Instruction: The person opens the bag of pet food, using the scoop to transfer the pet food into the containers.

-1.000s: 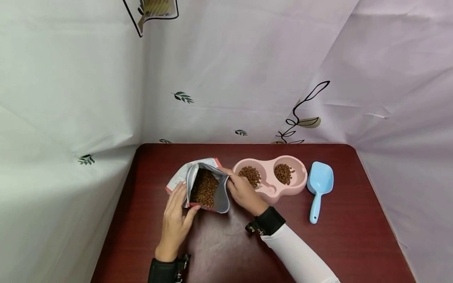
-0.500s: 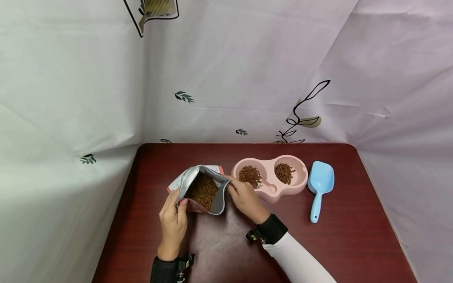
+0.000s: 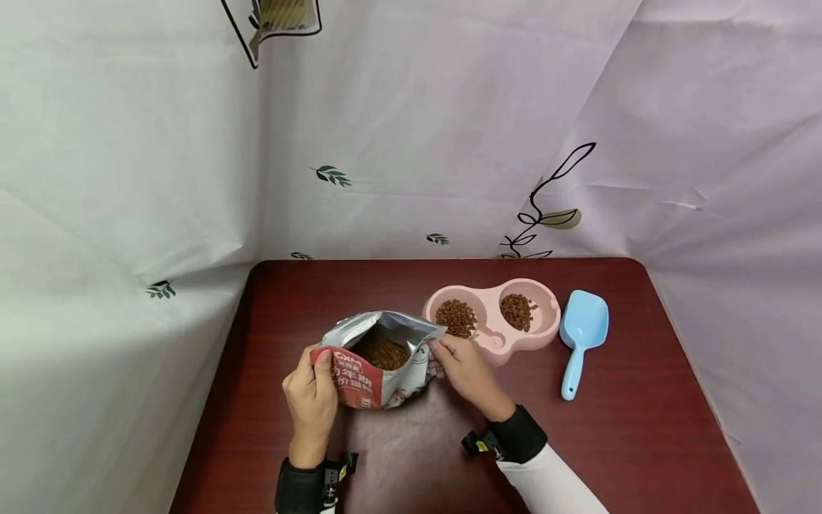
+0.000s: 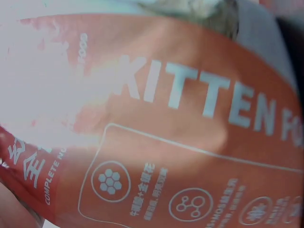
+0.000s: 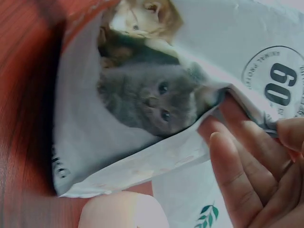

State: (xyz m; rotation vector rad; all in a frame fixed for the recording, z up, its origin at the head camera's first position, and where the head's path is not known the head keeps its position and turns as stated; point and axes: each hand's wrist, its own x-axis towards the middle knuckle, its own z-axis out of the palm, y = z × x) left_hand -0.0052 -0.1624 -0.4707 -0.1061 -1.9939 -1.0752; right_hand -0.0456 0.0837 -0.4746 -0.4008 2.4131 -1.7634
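A red and white kitten food bag (image 3: 359,382) stands upright on the table, its silver-lined mouth spread wide over brown kibble (image 3: 385,353). My left hand (image 3: 311,396) grips the left edge of that mouth, thumb on the red front. On the opposite side my right hand (image 3: 472,371) pinches the right edge between thumb and fingers. Red "KITTEN" printing on the bag (image 4: 166,142) fills the left wrist view, with a bit of hand at its lower left corner. The right wrist view has the bag's side (image 5: 152,102) with cat pictures, and my right fingers (image 5: 237,175) at its fold.
Just beyond my right hand sits a pink double bowl (image 3: 491,307), a small heap of kibble in each hollow. To its right lies a light blue scoop (image 3: 583,325), handle toward me. White patterned cloth (image 3: 411,143) rises behind the dark red table (image 3: 616,442).
The bag has come from tilted back to upright and nearer me, so its red front now shows. My left hand has shifted along its rim; my right hand has moved slightly right and nearer.
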